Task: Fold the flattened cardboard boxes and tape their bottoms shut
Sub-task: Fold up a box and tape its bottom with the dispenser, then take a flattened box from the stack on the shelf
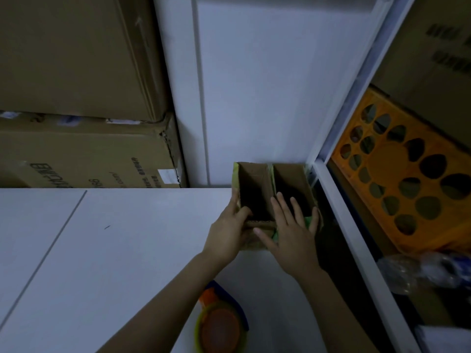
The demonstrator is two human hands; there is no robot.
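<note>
Two small brown cardboard boxes with green edges stand side by side, open tops up, at the far right corner of the white table [127,250]. My left hand [229,230] grips the near left corner of the left box [254,184], thumb over its rim. My right hand [293,233] lies with straight spread fingers on the near rim of the right box [293,179], fingertips reaching into its opening. A tape dispenser [220,327], orange and green with a blue part, sits on the table near my forearms.
Large stacked cardboard cartons [81,98] fill the back left. A white wall panel [267,85] stands behind the boxes. A white shelf frame [356,238] runs along the right, with an orange perforated crate [407,179] and a plastic bag [420,273] inside.
</note>
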